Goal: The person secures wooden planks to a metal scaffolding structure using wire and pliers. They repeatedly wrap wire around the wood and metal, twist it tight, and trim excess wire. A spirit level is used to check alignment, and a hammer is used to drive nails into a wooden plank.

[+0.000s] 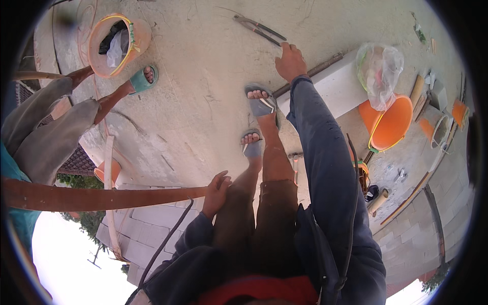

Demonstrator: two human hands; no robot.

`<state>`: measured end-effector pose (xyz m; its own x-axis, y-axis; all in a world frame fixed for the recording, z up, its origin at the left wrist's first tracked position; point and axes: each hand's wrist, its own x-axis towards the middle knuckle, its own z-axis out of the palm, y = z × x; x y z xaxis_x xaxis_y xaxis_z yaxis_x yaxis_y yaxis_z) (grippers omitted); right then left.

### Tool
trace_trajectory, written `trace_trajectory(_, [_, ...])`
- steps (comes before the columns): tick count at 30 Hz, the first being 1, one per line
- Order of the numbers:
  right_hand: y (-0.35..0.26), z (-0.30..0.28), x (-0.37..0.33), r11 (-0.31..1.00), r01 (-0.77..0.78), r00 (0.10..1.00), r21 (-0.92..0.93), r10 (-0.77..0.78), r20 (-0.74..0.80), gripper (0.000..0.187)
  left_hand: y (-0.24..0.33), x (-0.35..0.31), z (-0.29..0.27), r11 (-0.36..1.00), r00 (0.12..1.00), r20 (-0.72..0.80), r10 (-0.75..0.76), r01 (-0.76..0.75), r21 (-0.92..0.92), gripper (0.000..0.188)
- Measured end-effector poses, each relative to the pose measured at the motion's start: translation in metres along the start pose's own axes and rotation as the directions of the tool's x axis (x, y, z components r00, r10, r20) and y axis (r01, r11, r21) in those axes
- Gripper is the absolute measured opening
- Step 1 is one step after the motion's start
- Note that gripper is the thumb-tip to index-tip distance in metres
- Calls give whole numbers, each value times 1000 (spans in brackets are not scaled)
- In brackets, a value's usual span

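My right hand (291, 62) reaches down to the concrete floor, its fingers apart and loosely bent. The fingertips are at the handle ends of long-handled pincers (260, 29), which lie on the floor; whether they touch is hard to tell. My left hand (216, 193) is beside my knee, fingers partly extended. A long reddish-brown plank (107, 198) comes in from the left and ends at this hand. Its tip is hidden there, and I see no grip around it. A pale block (335, 84) lies beside my right forearm, with a dark bar along its edge.
A clear plastic bag (378, 71) sits between the block and an orange bucket (394, 124). Another bucket (109, 51) with bags inside stands upper left, next to a co-worker's sandalled foot (144, 80). Pale block walls (417, 223) rise at right and lower left. A dirty bucket (434, 126) lies far right.
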<state>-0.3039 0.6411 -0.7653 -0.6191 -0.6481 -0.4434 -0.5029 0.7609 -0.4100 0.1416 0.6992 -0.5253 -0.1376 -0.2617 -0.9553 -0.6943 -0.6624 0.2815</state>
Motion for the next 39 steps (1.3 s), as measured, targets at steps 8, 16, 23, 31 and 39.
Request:
trace_trajectory(8, [-22, 77, 101, 930, 116, 988, -348, -72, 137, 47, -14, 45, -18, 981, 983, -91, -157, 144, -130, 44])
trace_trajectory(16, [-20, 64, 84, 994, -109, 923, 12, 97, 372, 34, 37, 150, 12, 979, 1000, -18, -15, 11, -203, 39])
trace_trajectory(23, [-16, 42, -29, 603, -383, 906, 700, 98, 411, 26, 174, 325, 68, 873, 848, -235, 475, -420, 246, 37])
trace_trajectory(31, [23, -8, -166, 317, -439, 897, 841, 209, 390, 22, 312, 455, 140, 619, 611, -282, 740, -452, 643, 34])
trace_trajectory(39, [19, -65, -217, 366, -379, 895, 850, 378, 237, 9, 275, 403, 123, 605, 696, -204, 689, -397, 690, 24])
